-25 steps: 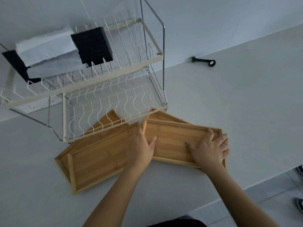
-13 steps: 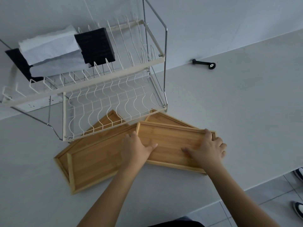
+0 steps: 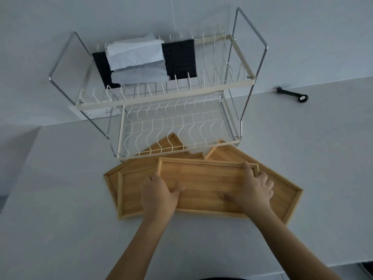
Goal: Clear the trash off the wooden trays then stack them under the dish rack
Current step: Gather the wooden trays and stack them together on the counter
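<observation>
Top tray [image 3: 203,182] sits between my hands, long axis running left-right, roughly parallel to the front edge of the dish rack [image 3: 177,126], which is just beyond it. My left hand [image 3: 159,194] clamps its left short end, thumb inside the rim; my right hand [image 3: 254,188] clamps the right end, fingers curled over the far corner. Both grip about equally near. It overlaps the left tray [image 3: 129,190] and right tray [image 3: 282,190], both poking partly under the rack. No trash visible on them. Versus a second ago: the held tray has slid left and now sits centred over the other two.
</observation>
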